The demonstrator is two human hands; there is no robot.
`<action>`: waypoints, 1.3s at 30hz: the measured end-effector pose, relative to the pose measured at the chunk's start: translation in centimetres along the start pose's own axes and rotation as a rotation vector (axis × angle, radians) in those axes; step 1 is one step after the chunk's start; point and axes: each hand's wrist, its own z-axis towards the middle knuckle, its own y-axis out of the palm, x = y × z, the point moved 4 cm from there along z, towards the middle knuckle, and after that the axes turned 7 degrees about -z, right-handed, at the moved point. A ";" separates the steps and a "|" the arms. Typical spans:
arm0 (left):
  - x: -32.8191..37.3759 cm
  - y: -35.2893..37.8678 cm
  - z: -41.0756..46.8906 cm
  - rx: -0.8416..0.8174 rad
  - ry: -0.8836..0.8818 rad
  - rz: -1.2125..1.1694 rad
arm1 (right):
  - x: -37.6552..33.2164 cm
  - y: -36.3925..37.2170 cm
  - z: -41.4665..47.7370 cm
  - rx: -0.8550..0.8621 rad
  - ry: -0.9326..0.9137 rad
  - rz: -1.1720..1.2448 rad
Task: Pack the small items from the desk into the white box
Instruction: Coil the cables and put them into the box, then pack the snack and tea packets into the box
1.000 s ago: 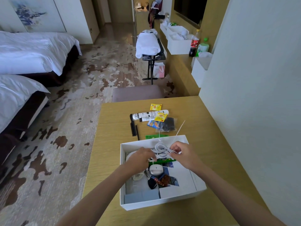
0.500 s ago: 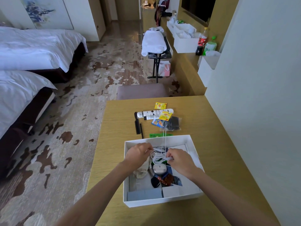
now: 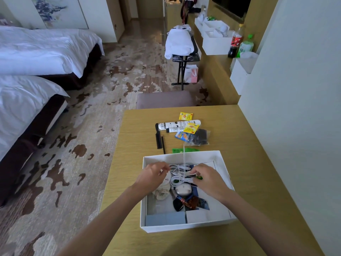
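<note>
A white box [image 3: 186, 227] sits on the wooden desk [image 3: 249, 163] in front of me. Both hands are inside it, holding a coiled white cable [image 3: 180, 174]: my left hand [image 3: 152, 177] grips its left side, my right hand [image 3: 207, 179] its right side. One loose cable end sticks up past the box's far wall. Under the cable lie a white rounded case [image 3: 182, 189], a dark pouch, a cloth and printed cards. Beyond the box on the desk are two yellow tea sachets [image 3: 186, 116], two white tubes [image 3: 178, 125], a black comb [image 3: 158, 136], a clear bag with a dark item [image 3: 200, 137] and a green packet [image 3: 184, 150].
A padded stool [image 3: 164, 99] stands at the desk's far edge. A wall runs along the right. Two beds [image 3: 36, 52] are at the left, with patterned carpet between. Further back stand a luggage rack with a white towel [image 3: 178, 43], white boxes and bottles.
Both hands have lowered the coiled cable deeper into the box and drawn closer to its centre. The camera view has shifted slightly left, so the desk appears further right.
</note>
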 end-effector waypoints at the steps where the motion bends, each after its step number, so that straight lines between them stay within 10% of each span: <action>1: 0.0 0.1 0.0 0.008 -0.011 0.009 | 0.2 -0.6 0.0 0.024 -0.007 0.011; 16: 3.1 -2.9 3.8 0.198 -0.086 0.082 | 2.1 -7.0 7.6 -0.016 -0.042 0.040; 39: -4.8 6.9 20.8 -0.485 -0.096 0.432 | 4.7 3.6 20.3 -0.626 0.033 -0.788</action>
